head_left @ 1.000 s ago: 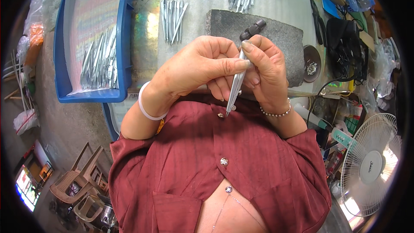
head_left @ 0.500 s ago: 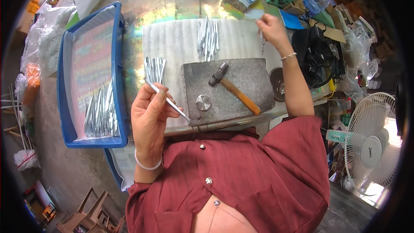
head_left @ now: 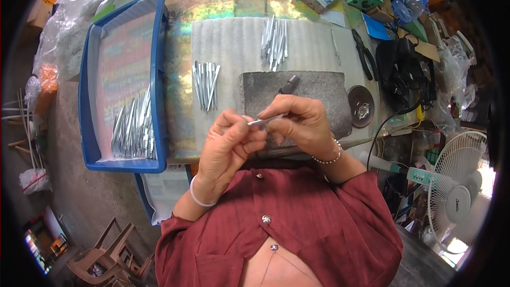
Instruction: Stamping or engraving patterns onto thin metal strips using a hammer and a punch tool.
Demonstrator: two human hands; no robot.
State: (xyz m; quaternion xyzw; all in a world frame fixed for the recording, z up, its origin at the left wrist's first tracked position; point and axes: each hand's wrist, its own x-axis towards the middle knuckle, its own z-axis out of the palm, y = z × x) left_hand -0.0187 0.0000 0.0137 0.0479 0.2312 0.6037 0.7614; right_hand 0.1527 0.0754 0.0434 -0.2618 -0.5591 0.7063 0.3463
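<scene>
Close in front of my shirt, my two hands meet on a slim silver metal rod (head_left: 259,121). My left hand (head_left: 228,141) pinches one end between thumb and fingers. On the other end, the thumb and forefinger of my right hand (head_left: 302,126) are closed; most of that end is hidden. Behind them lies a grey stone block (head_left: 324,90), with a hammer (head_left: 289,84) on it whose handle my right hand covers. Similar metal rods (head_left: 206,86) lie left of the block, and another bunch of rods (head_left: 274,42) lies beyond it.
A blue tray (head_left: 160,74) at left holds many rods (head_left: 134,130) on a pale liner. Right of the block are a dark round dish (head_left: 357,95) with small metal bits, pliers (head_left: 363,56) and a thin tool (head_left: 335,43). A white fan (head_left: 458,202) stands at far right.
My right hand has come back from beside the thin tool at the far right and now grips the rod with my left hand. The rod has turned from slanted to nearly level.
</scene>
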